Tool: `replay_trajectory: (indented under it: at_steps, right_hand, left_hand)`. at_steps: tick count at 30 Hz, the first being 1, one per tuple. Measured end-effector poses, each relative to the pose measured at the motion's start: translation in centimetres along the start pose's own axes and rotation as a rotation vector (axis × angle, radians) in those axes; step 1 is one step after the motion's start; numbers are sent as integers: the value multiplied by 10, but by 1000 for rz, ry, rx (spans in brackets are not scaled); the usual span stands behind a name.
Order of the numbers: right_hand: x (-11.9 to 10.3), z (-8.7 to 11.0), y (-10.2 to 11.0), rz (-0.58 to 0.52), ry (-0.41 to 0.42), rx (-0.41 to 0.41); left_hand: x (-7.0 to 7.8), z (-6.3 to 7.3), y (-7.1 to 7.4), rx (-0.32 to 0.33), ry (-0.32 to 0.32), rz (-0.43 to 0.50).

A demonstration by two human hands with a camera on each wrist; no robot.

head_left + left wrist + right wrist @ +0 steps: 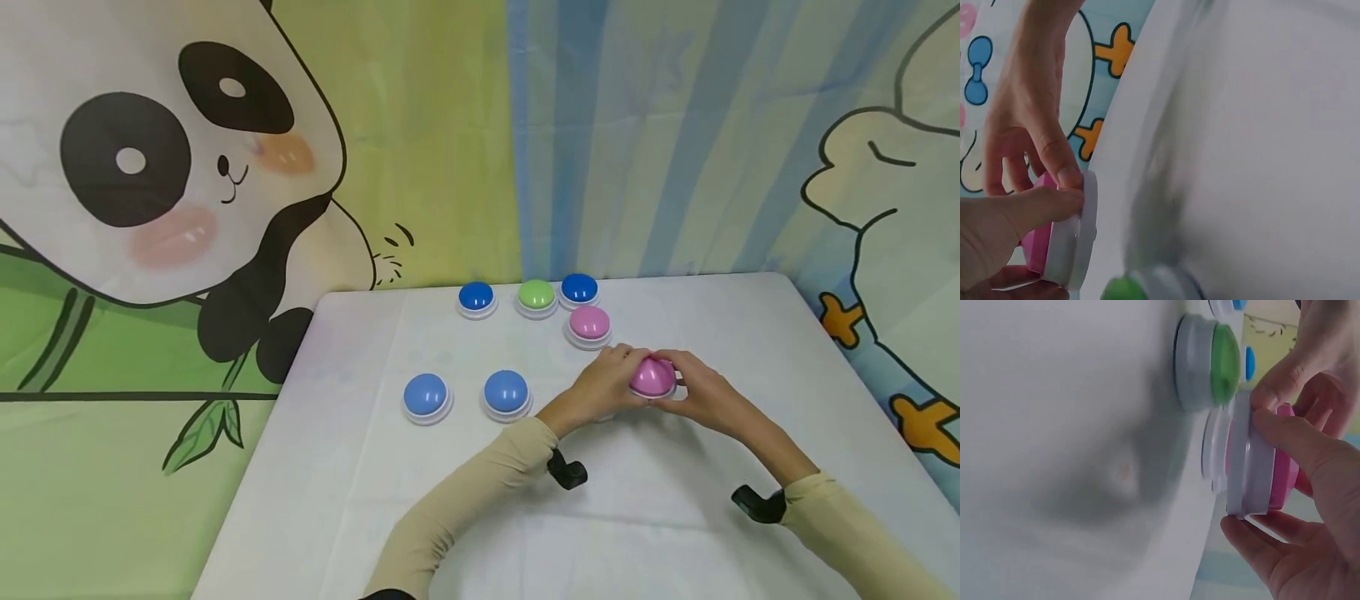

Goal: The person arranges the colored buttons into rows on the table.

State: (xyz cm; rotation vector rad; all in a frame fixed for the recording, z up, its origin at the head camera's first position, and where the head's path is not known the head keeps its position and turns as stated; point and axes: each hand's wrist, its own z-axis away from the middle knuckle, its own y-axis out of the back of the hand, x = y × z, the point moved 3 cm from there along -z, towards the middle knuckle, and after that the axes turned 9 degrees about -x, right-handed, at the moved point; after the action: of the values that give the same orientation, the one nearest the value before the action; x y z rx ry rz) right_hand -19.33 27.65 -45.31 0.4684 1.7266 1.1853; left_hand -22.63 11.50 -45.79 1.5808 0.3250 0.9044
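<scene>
Both hands hold one push button with a pink dome (652, 377) and a white base (1250, 459), raised over the white table. My left hand (611, 383) grips its left side, and my right hand (705, 395) grips the right side. Both thumbs meet on the white rim in the wrist views, with fingers curled around the far side. A green button (1225, 365) stands on the table near the left hand; in the head view that hand and forearm mostly hide it. Another pink button (589, 323) sits just behind the hands.
Along the table's back edge stand a blue button (476, 297), a green button (536, 296) and a second blue one (579, 288). Two lighter blue buttons (425, 395) (506, 392) sit left of the hands. A cartoon-printed curtain (420, 142) hangs behind the table (360, 492).
</scene>
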Motion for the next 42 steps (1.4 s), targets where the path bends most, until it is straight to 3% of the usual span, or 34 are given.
replay_trajectory:
  at_steps: [6, 12, 17, 25, 42]
  right_hand:
    - [26, 26, 5, 20, 39, 22]
    - [42, 37, 3, 21, 36, 19]
    - [49, 39, -5, 11, 31, 16]
    - [54, 41, -11, 83, 38, 33]
    - [59, 44, -14, 46, 10, -5]
  left_hand:
    - [25, -24, -23, -31, -10, -43]
    - [34, -39, -37, -35, 7, -68]
    - [35, -42, -45, -64, 36, -76]
    - [36, -44, -54, -61, 38, -116]
    - [40, -49, -57, -85, 75, -144]
